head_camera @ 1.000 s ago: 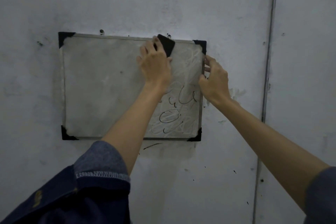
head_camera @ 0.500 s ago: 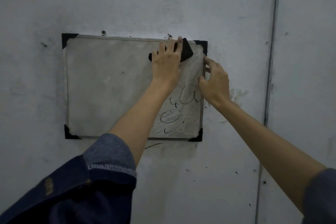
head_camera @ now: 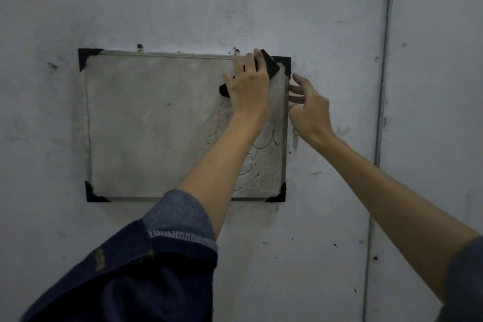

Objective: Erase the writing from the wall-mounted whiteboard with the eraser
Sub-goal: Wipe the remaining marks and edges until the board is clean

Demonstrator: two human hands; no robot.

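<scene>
The left hand (head_camera: 249, 89) is pressing the eraser (head_camera: 270, 66) flat, gripping it. The right hand (head_camera: 309, 110), fingers spread, is steadying the whiteboard (head_camera: 156, 125) edge beside it. The eraser is probably light and soft.

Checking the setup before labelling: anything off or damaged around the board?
Yes. The whiteboard hangs slightly askew, its right side lower than its left. Black ink marks spot the wall below and right of the frame, off the board. The board surface is grey and smeared, with faint scribbles left at lower right.

Left hand (head_camera: 249, 89) presses black eraser (head_camera: 270, 66) on whiteboard (head_camera: 146, 125) near top-right corner; right hand (head_camera: 309, 110) fingers at board's right edge; scribbles lower right.
</scene>
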